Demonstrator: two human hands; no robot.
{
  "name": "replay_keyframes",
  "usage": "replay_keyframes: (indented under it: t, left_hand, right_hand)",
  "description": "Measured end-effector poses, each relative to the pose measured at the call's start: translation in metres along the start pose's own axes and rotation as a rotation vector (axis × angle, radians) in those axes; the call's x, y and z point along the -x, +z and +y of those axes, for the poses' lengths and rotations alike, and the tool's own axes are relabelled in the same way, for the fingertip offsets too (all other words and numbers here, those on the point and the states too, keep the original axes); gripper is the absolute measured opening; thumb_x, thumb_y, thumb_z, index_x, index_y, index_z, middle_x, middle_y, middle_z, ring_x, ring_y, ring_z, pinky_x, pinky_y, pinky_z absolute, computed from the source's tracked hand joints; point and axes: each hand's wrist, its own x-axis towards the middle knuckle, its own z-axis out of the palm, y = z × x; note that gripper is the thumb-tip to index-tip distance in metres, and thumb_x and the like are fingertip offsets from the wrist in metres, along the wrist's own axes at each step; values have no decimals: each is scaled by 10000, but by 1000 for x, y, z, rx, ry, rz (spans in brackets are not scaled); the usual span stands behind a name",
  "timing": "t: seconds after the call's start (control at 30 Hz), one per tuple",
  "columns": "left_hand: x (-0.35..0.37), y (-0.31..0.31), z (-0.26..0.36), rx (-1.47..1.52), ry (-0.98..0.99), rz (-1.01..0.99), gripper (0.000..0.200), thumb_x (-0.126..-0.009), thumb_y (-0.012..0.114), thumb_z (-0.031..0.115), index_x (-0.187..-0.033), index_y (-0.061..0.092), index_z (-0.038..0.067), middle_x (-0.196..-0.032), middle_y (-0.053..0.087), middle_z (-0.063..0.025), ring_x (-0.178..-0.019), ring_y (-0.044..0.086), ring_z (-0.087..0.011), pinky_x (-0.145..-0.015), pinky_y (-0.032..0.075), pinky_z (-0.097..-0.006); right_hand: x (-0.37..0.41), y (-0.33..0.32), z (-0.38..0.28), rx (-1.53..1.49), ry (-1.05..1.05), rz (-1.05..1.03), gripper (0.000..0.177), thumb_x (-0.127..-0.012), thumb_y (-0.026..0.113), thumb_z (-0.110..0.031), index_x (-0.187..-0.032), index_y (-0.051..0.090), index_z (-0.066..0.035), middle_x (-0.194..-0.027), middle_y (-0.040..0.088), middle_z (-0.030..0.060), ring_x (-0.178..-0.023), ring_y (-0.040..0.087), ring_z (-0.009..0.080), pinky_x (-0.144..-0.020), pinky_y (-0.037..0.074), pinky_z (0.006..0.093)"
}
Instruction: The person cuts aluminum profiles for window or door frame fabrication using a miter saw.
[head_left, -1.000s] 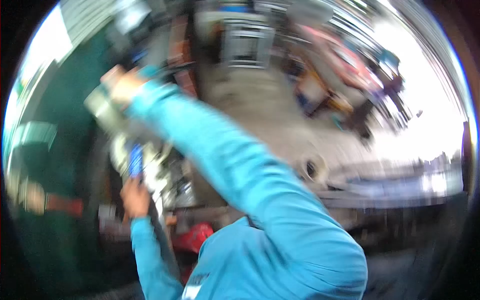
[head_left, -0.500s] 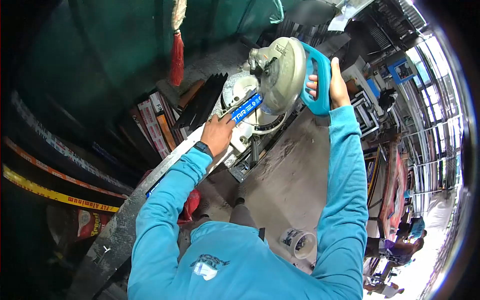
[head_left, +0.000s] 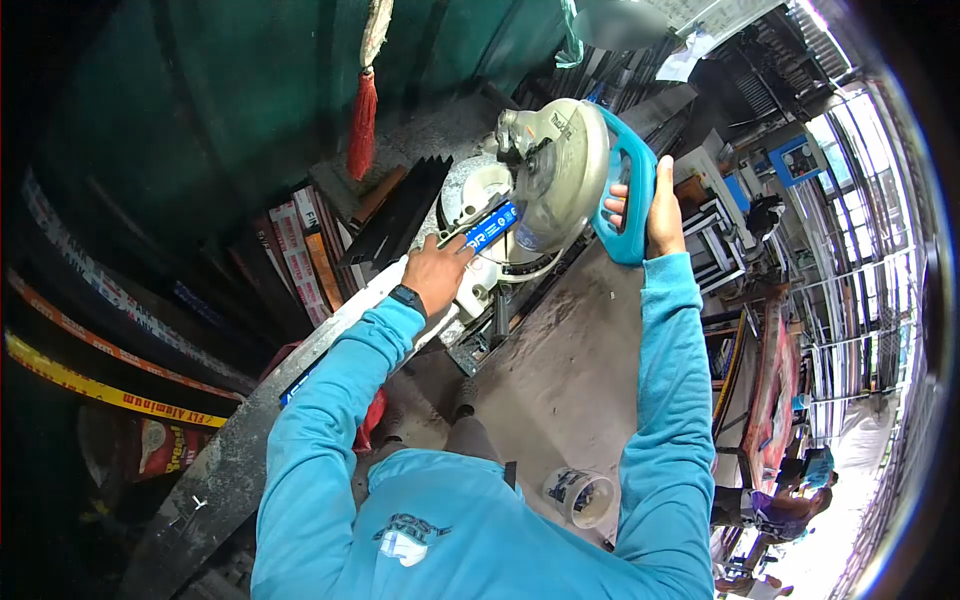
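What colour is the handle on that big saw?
The handle is teal, seen best in the head view.

Wkshp w/ chop saw [head_left: 572, 175], racked long bars [head_left: 858, 255], strip [head_left: 110, 388] marked "FLY Aluminum" & dusty flr [head_left: 550, 385]

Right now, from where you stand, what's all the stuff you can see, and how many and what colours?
Saw: one, cream, ahead on the bench
Saw handle: one, teal, on the saw's right
Bar: one, blue-faced, at the saw
Tassel: one, red, hanging near the top
Bucket: one, whitish, on the floor
Yellow strip: one, yellow, lower left
Wall: one, dark green, upper left
Far-right racks: too crowded to count
Watch: one, black, left wrist
Sleeves: two, light blue, both arms
Left hand: one, bare, on the bar
Right hand: one, bare, gripping the handle
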Motion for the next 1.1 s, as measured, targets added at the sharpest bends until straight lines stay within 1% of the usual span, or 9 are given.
replay_keyframes:
  t: [0.17, 0.27, 0.37, 0.5, 0.57, 0.83, 0.87, 0.93, 1.1]
  left_hand:
    - [-2, 1, 0, -7, -1, 15, 397, -857, 661, 119, -1253, 668, 148, -1331, 611, -67, -1012, 595, -401, -777, 571, -499]
    - [-1, 3, 0, -24, 21, 87, 317, -886, 668, 173, -1202, 684, 156, -1211, 600, -29, -1014, 583, -338, -718, 572, -471]
    - [0, 4, -1, -25, 20, 88, 339, -886, 667, 169, -1225, 679, 165, -1243, 597, -21, -1024, 581, -334, -734, 571, -475]
    - [0, 7, -2, -38, 8, 71, 359, -886, 668, 170, -1245, 675, 169, -1286, 591, -10, -1038, 576, -331, -759, 566, -479]
    - [0, 10, -2, -34, -1, 80, 363, -886, 668, 172, -1249, 674, 169, -1288, 591, -10, -1041, 576, -329, -763, 567, -475]
    - [-2, 11, -1, -57, -18, 53, 364, -886, 669, 169, -1250, 678, 164, -1258, 588, -2, -1040, 574, -325, -771, 566, -472]
    - [-2, 11, -1, -39, -26, 42, 367, -881, 668, 161, -1247, 685, 159, -1286, 596, -15, -1033, 575, -354, -786, 566, -481]
    - [-3, 9, -1, -4, -35, 14, 373, -871, 665, 145, -1242, 698, 150, -1341, 611, -41, -1018, 579, -412, -815, 567, -501]
    - [-3, 8, -1, -2, -30, 38, 359, -877, 664, 149, -1233, 703, 149, -1342, 608, -36, -1016, 578, -398, -806, 567, -490]
  right_hand:
    - [2, -4, 19, -41, 29, -6, 1005, -920, 259, -859, -1256, 609, 22, -1052, 693, 168, -848, 713, 258, -694, 608, 382]
    - [4, -5, 34, -62, 33, 1, 1006, -922, 248, -858, -1230, 615, 27, -1049, 694, 163, -845, 712, 260, -686, 602, 384]
    - [10, 1, 33, -46, 11, 39, 1002, -949, 238, -827, -1177, 630, 66, -1017, 701, 180, -807, 714, 255, -654, 591, 377]
    - [0, -1, 16, -72, 65, -11, 948, -942, 252, -833, -1231, 590, 5, -1020, 693, 169, -798, 714, 264, -633, 588, 383]
    - [-7, -5, 6, -103, 91, -48, 897, -953, 265, -814, -1213, 588, -18, -1023, 695, 167, -794, 718, 262, -615, 586, 377]
    - [-14, -8, 5, 90, 58, -3, 824, -983, 308, -767, -1111, 627, -17, -810, 678, 103, -603, 641, 193, -556, 551, 346]
    - [-15, -7, 3, 84, 68, 12, 834, -982, 303, -772, -1086, 636, -14, -774, 660, 82, -581, 612, 172, -542, 537, 342]
    - [-12, -4, 1, 95, 68, 34, 827, -990, 294, -758, -1066, 640, -11, -761, 656, 91, -575, 621, 187, -539, 545, 357]
    - [-5, -2, 10, 111, 17, 49, 822, -999, 280, -746, -1043, 638, -8, -737, 652, 86, -560, 619, 188, -525, 539, 362]
